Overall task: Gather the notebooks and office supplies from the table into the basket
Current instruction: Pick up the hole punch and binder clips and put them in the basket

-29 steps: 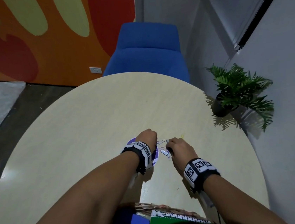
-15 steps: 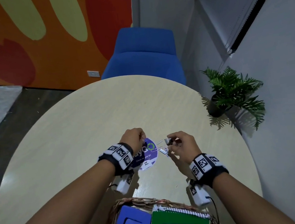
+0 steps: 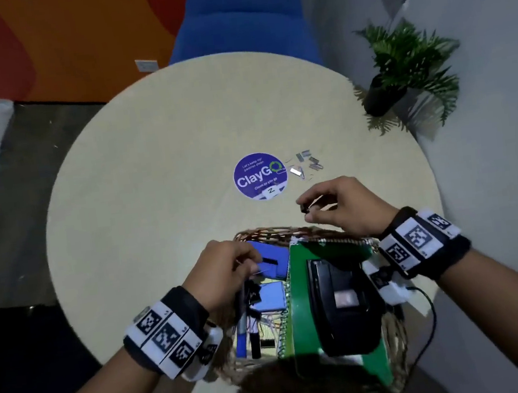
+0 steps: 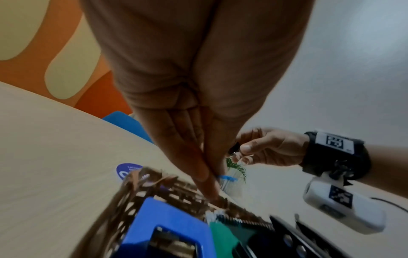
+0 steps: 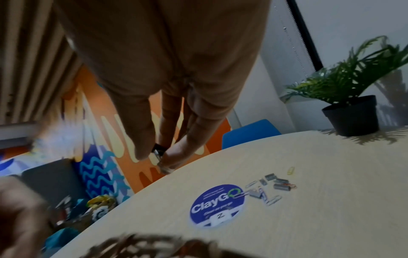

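Note:
A woven basket (image 3: 265,232) stands at the table's near edge. It holds a green spiral notebook (image 3: 301,291), a black device (image 3: 340,300) lying on that notebook, a blue box (image 3: 273,259) and pens. My left hand (image 3: 251,266) hovers over the basket's left side, fingers and thumb pinched on what looks like a small blue paper clip (image 4: 226,177). My right hand (image 3: 308,205), just beyond the far rim, pinches a small black binder clip (image 3: 305,208), also seen in the right wrist view (image 5: 159,151). Several loose paper clips and staple strips (image 3: 307,165) lie on the table.
A round purple ClayGo sticker (image 3: 260,176) lies on the pale round table (image 3: 155,208), left of the loose clips. A potted plant (image 3: 399,83) stands at the right edge by the wall. A blue chair (image 3: 244,20) is behind the table.
Both hands drew back from the sticker and clip pile toward the basket. The left hand now hangs over the basket; the right one carries the binder clip near its rim.

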### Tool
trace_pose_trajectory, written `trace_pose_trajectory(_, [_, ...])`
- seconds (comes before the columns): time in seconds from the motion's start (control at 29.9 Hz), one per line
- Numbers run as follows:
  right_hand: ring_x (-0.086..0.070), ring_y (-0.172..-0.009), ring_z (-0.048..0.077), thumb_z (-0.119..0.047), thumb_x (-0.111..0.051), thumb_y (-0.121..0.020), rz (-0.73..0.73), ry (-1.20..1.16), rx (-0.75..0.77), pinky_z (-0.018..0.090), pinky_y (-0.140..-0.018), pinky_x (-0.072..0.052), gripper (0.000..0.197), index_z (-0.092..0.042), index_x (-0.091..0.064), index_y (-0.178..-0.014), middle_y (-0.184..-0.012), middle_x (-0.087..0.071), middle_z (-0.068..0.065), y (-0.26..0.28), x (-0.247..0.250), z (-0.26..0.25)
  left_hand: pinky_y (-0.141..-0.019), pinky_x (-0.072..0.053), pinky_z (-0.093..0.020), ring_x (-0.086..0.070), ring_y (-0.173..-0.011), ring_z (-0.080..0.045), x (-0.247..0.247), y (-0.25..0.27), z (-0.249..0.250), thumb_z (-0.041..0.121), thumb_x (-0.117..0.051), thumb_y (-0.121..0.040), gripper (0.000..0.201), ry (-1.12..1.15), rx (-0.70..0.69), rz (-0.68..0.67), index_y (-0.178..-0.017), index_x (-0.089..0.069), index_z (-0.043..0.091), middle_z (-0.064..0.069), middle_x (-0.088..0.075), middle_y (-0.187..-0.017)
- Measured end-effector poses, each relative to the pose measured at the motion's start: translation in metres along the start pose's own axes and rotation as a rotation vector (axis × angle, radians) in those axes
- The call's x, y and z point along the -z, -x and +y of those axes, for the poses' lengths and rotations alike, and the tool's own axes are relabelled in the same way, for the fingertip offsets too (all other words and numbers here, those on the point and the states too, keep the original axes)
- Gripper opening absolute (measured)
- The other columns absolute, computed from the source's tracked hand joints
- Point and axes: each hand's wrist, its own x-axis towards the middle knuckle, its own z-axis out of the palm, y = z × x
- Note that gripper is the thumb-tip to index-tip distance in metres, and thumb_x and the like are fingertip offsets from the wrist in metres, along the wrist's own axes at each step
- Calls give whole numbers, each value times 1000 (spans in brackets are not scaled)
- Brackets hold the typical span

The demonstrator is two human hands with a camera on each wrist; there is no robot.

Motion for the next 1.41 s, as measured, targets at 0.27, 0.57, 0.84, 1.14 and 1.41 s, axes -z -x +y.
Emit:
trace_pose_trajectory(0.27, [-68, -81, 9, -17, -72, -80, -145, 148, 37, 17, -76, -51, 20, -20, -72, -100, -93, -74, 0, 48, -59, -29, -82, -48, -20, -68, -96, -13, 8, 26, -23, -5, -48, -86, 38, -31, -43, 91, -105, -71, 18, 0, -75, -101])
trace_pose_trajectory(0.57, [-65, -99, 12, -23, -70, -82, -86, 227, 40, 30, -92, -50, 35, -19, -66, -116, -114, -70, 0, 34, -46, -21, -90, -50, -35, -59, -106, -14, 41, 0, -27, 22, -56, -92, 29, -65, -24, 211, -121, -58, 22, 2, -58, -122])
trace_pose_trajectory(0.84, [-60, -110, 24, -17, -60, -88, 30, 611, -135, 36, -96, -47, 35, -18, -61, -123, -125, -63, 7, -54, 39, 42, -85, -51, -39, -63, -102, -24, 79, -141, 28, 27, -55, -91, 26, -515, -114, 204, -115, -63, 20, -3, -66, -114])
trace_pose_trajectory(1.14, [-60, -104, 34, -21, -57, -88, 115, 595, -239, 36, -82, -48, 24, -15, -67, -109, -113, -63, 11, -128, 35, 101, -84, -54, -39, -62, -103, -32, 2, -280, 55, 23, -56, -88, 28, -601, -1, 8, -113, -65, 15, -11, -64, -116])
trace_pose_trajectory(1.41, [-60, -96, 31, -22, -52, -90, 183, 551, -184, 36, -76, -48, 23, -15, -67, -106, -108, -62, 9, -143, 24, 130, -81, -53, -38, -61, -99, -33, -36, -318, 50, 26, -67, -81, 25, -621, 93, 27, -101, -69, 12, -10, -60, -111])
